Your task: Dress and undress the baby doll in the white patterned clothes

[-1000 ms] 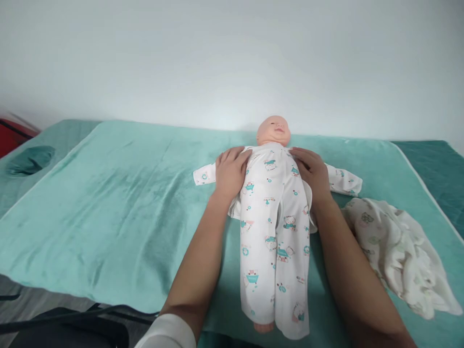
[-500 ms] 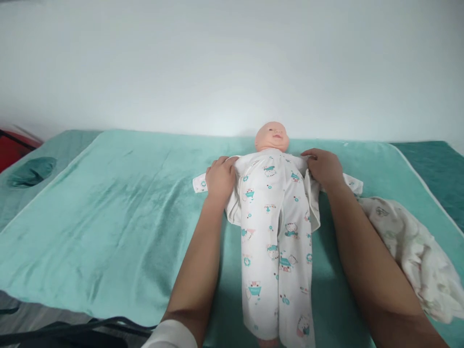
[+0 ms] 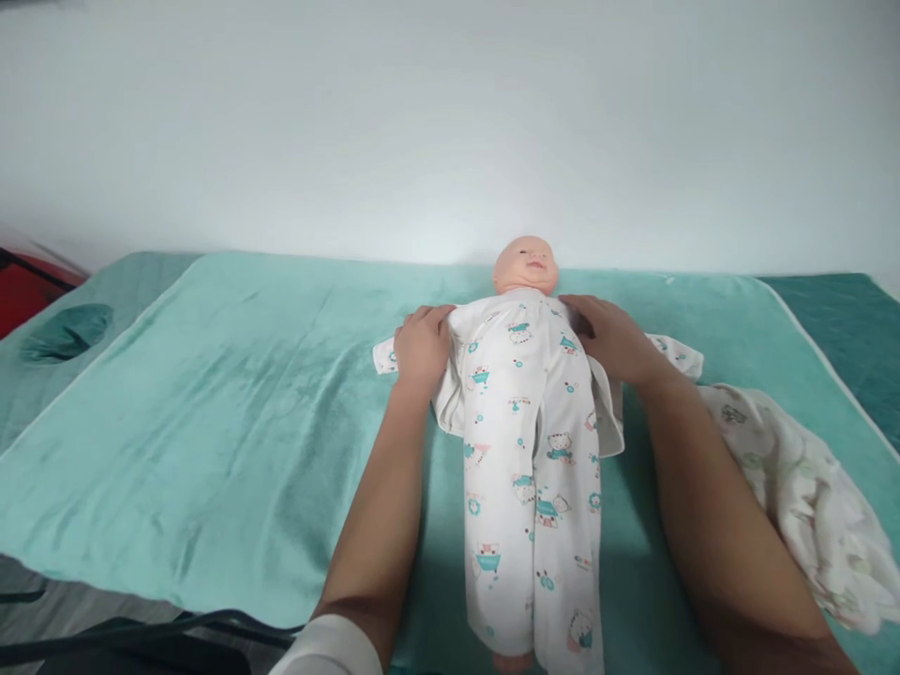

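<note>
A baby doll lies on its back, dressed in white printed baby trousers that reach from its chest down over its legs. Beneath them a matching baby shirt spreads out at both sides, its sleeves stretched outward. At the shirt's left shoulder, my left hand is closed on the fabric. My right hand curls over the opposite shoulder, its fingers near the doll's neck and closed on the shirt there. The fingertips of both hands are partly hidden.
A crumpled printed cloth lies right of my right forearm. The green sheet covers a padded bed with a face hole at the left. A white wall rises behind. A red object shows at far left.
My right hand has moved left, from the shirt's outer edge onto the shoulder by the neck. My left hand stays nearly in place at its shoulder.
</note>
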### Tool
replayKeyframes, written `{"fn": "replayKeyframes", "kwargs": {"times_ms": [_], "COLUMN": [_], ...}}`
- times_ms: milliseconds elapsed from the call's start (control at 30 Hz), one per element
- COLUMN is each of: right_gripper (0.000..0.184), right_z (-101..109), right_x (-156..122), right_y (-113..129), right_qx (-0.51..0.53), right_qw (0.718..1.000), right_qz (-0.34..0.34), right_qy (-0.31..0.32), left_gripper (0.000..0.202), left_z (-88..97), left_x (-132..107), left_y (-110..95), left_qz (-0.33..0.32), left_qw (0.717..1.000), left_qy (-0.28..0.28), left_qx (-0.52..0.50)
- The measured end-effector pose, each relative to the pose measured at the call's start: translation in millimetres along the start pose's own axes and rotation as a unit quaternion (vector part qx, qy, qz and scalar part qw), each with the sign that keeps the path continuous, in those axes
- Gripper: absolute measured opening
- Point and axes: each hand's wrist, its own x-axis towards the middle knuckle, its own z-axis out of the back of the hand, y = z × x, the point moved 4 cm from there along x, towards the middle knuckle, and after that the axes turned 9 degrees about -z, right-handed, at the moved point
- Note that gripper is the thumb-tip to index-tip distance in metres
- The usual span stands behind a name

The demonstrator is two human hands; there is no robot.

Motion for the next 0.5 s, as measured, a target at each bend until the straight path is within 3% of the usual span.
{"fn": "replayKeyframes", "kwargs": {"times_ms": [267, 400, 500], "right_gripper": [0.068, 0.064, 0.058], "right_z": [-2.3, -3.5, -3.6], "right_x": [-1.9, -1.3, -2.5], "right_y": [-43.8, -42.7, -29.5], "right_qx": [-0.111, -0.106, -0.126], "right_qw": [0.987, 0.986, 0.986], "right_qz": [-0.084, -0.099, -0.103], "right_qy": [0.078, 0.084, 0.031], "left_gripper": [0.046, 0.046, 0.046], "left_z": [-1.0, -1.3, -1.8], "left_x": [0.1, 0.3, 0.3], "left_y": [2.4, 2.0, 1.4], "left_qz": [0.001, -0.001, 0.001], "left_qw": [1.0, 1.0, 1.0], "left_qy": [0.0, -0.001, -0.002], "left_qx": [0.0, 0.0, 0.002]}}
